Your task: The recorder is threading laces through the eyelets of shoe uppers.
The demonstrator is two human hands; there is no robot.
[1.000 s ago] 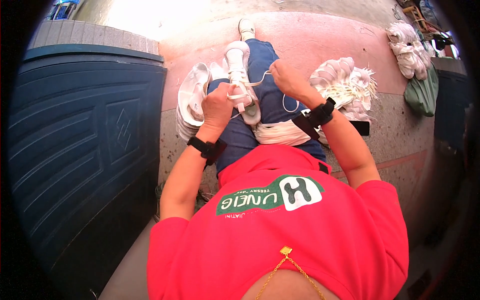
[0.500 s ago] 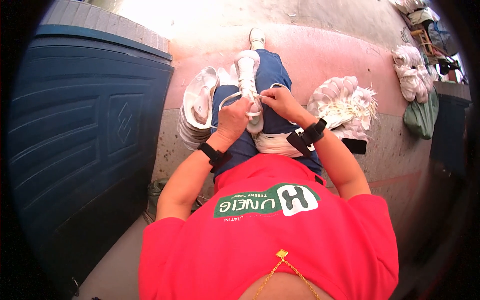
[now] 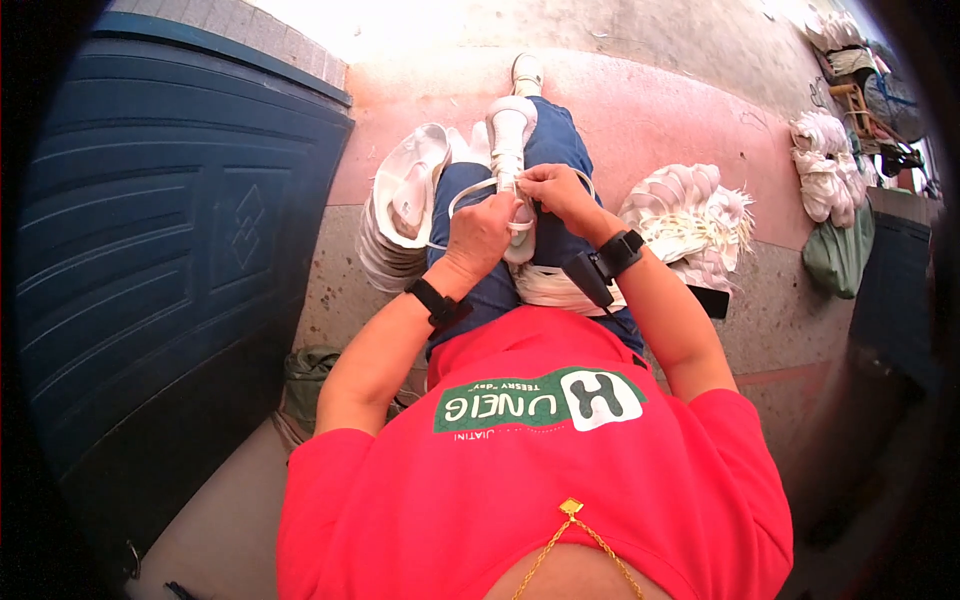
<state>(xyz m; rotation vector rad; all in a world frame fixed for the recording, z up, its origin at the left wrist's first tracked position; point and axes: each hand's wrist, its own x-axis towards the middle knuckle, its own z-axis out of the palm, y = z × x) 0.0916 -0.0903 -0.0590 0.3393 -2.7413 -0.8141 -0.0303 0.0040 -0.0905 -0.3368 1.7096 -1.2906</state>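
A white shoe upper [image 3: 511,128] lies lengthwise over my jeans-clad thighs, its rounded end away from me. My left hand [image 3: 482,234] is closed at the near part of the lacing. Fingers of my right hand [image 3: 560,194] pinch at the eyelets, just right of centre. A white shoelace [image 3: 468,190] loops out to the left of the upper, and another loop shows beyond my right hand. Exactly which strand each hand grips is partly hidden by the fingers. On my lap, nearer my shirt, rests a bundle of white laces [image 3: 560,288].
Stacked white shoe uppers [image 3: 400,200] stand at my left, beside a blue panelled door [image 3: 150,210]. To my right lies a pile of white uppers with trailing laces [image 3: 680,210], with a black phone [image 3: 712,302] near it. Farther right are a green bag [image 3: 838,252] and more white bundles [image 3: 828,165].
My right hand has come in closer to the lacing and to my left hand. The lace loop at the left has shifted. The whole view has tilted slightly.
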